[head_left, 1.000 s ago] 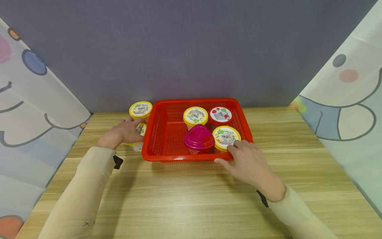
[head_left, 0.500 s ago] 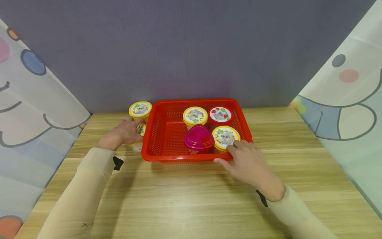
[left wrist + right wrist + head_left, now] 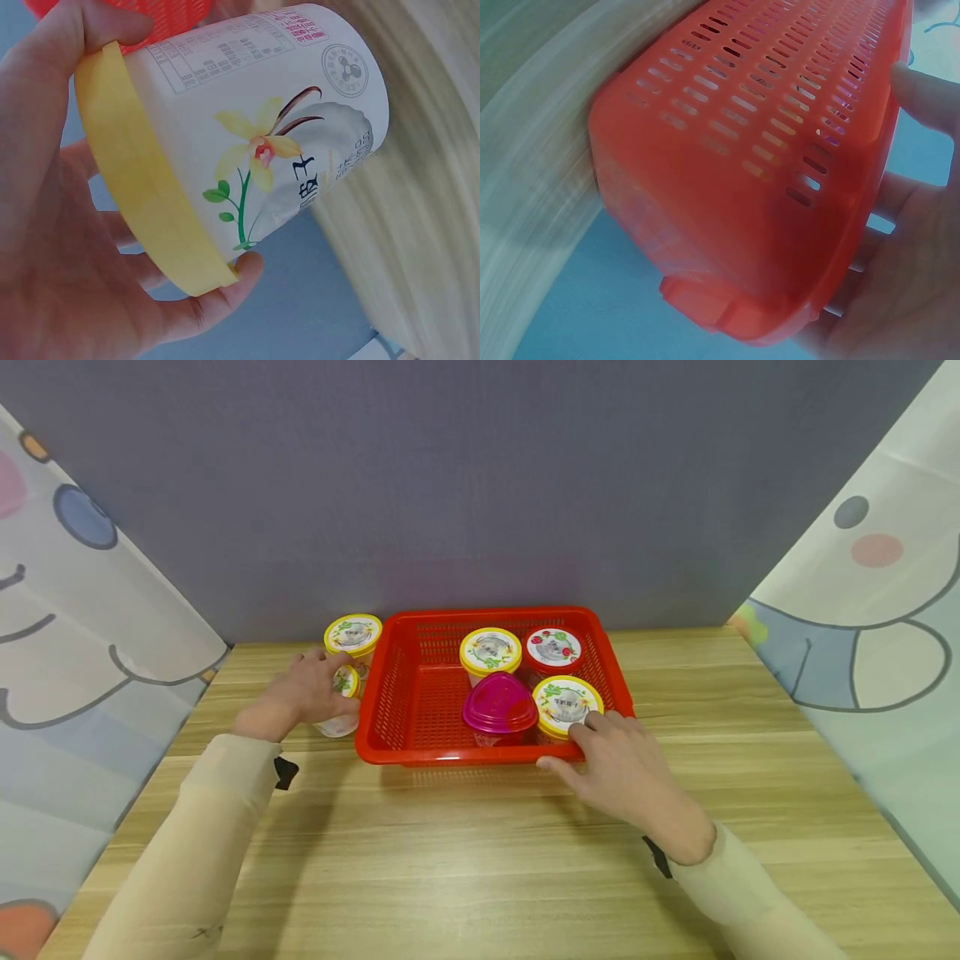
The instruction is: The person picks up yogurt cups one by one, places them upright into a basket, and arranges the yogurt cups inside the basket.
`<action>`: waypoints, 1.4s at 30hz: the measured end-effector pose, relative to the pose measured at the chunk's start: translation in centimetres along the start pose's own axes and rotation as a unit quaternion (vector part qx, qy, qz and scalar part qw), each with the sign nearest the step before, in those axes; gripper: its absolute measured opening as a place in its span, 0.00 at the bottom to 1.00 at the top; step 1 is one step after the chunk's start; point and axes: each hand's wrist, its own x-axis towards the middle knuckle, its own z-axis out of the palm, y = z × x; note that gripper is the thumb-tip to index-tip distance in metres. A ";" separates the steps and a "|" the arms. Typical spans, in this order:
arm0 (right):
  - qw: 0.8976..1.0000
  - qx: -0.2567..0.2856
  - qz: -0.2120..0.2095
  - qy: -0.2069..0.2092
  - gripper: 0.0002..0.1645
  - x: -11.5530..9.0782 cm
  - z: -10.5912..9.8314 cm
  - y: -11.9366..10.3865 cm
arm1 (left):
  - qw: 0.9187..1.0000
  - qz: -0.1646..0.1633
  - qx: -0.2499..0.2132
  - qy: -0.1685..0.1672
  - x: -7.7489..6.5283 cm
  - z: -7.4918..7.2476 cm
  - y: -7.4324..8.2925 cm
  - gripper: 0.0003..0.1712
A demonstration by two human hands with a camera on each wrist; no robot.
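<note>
My left hand (image 3: 300, 689) grips a white paper tub (image 3: 277, 142) with a yellow lid and a vanilla flower print, left of the red plastic basket (image 3: 435, 757). The thumb and fingers go round the lid's rim. The tub leans over; whether its base still touches the table is unclear. My right hand (image 3: 630, 768) holds the basket's front rim near the right corner, thumb outside and fingers over the rim, beside a yellow-lidded tub (image 3: 562, 700). Also inside the basket are another yellow-lidded tub (image 3: 491, 653), a red-lidded tub (image 3: 554, 647) and a tub with a magenta lid (image 3: 500, 703).
Behind my left hand a further yellow-lidded tub (image 3: 354, 633) stands against the basket's left side. A grey wall panel (image 3: 480, 485) rises directly behind the basket. Printed cartoon sheets (image 3: 892, 610) border the wooden table (image 3: 465, 860) on both sides.
My left hand has shifted slightly left, and the tub in it has tilted so more of its white side shows. My right hand and the basket stay where they were.
</note>
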 end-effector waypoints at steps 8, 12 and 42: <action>1.000 -0.004 0.000 0.003 0.33 0.0 0.1 0.1 | 1.000 0.001 0.017 0.002 -0.5 -2.1 -0.3 0.49; 1.000 -0.005 -0.002 0.003 0.33 0.0 0.1 0.1 | 1.000 0.007 0.022 0.007 -0.7 -3.1 -0.3 0.47; 1.000 -0.001 0.002 0.003 0.32 -0.1 0.0 0.0 | 0.999 0.025 0.035 0.032 -0.4 -9.7 5.4 0.41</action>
